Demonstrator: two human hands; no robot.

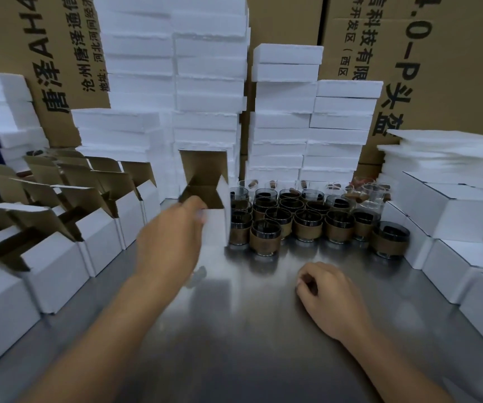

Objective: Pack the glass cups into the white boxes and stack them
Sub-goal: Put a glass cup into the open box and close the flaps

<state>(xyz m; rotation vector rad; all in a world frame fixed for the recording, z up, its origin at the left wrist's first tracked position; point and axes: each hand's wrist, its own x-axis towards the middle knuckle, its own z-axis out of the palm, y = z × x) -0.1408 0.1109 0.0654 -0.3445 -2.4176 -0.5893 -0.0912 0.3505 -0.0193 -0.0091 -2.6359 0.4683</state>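
**One box in hand, cups massed at the back of the table**

The left hand (173, 228) holds one open white cardboard box with a brown inside (215, 225) by its upper left edge. The box stands upright on the shiny steel table (249, 315), and blur hides how the fingers lie. The right hand (327, 292) rests on the table, well apart from the left, loosely curled and holding nothing.

Just right of the held box stand the dark glass cups with brown sleeves (265, 238), packed rim to rim in about four rows. There are roughly twenty; the back rows overlap too much for an exact count. A few clear glasses (371, 190) stand behind them on the right.

Along the left edge runs a row of five open-flapped white boxes (57, 271), with more behind. On the right, closed white boxes (466, 210) are stacked in steps about three high. At the rear rise five columns of white foam slabs (211, 68), in front of brown printed cartons (452, 53). A pile of thin white sheets (437, 152) sits at the right.

The only bare steel lies between these walls, around the two hands and toward the near edge.
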